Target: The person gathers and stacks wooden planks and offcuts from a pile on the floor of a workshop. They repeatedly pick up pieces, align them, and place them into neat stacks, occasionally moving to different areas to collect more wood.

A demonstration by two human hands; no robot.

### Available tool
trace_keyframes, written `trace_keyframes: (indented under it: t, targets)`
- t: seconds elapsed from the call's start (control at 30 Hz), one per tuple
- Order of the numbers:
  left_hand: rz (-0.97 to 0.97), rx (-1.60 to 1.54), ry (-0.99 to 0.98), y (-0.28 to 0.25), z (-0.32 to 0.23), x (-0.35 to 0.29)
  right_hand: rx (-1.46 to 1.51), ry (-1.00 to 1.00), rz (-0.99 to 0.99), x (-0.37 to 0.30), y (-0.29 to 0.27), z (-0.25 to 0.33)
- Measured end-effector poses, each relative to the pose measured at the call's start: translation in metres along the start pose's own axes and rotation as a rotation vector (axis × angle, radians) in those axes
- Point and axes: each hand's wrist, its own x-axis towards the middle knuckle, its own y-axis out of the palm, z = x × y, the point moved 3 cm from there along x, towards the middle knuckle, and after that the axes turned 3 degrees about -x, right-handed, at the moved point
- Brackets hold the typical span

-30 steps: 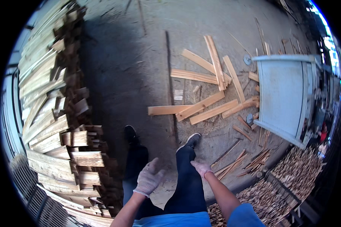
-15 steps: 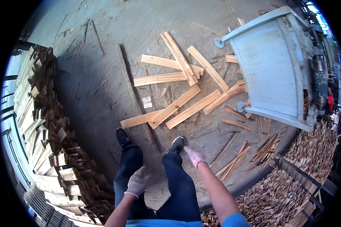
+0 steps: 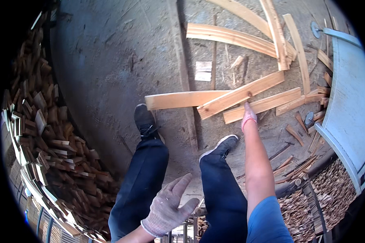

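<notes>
My left hand [image 3: 172, 208], in a pale knit glove, hangs in the air before my legs with its fingers apart and holds nothing. My right hand [image 3: 249, 115], gloved with a pink cuff, reaches down to a light wooden board [image 3: 278, 100] on the ground. Its outstretched fingertips overlap that board's near edge; I cannot make out whether they touch it. Just beyond, a knotted board [image 3: 247, 93] lies slantwise across the end of another board [image 3: 178, 99], which reaches toward my left shoe [image 3: 145, 119].
Several more boards [image 3: 235, 38] lie crossed farther off. A pale blue wheeled cart [image 3: 346, 97] stands at the right. Stacked wood [image 3: 65, 162] rises along the left. Thin offcuts [image 3: 296, 168] and piled wood pieces [image 3: 332, 194] lie at lower right. A dark strip [image 3: 184, 73] runs along the ground.
My view has leaned lower and closer to the boards. My right hand has moved forward from beside my right shoe to a board. The left hand has come up nearer, fingers spread.
</notes>
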Motion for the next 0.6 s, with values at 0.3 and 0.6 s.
trace_keyframes:
  t: [0.3, 0.6]
  targets:
    - [-0.028, -0.066, -0.113, -0.008, 0.007, -0.009, 0.208, -0.166, 0.168, -0.146, 0.069, -0.007]
    - [-0.071, -0.098, -0.111, -0.017, 0.024, -0.009, 0.335, 0.311, 0.355, -0.141, 0.11, -0.039]
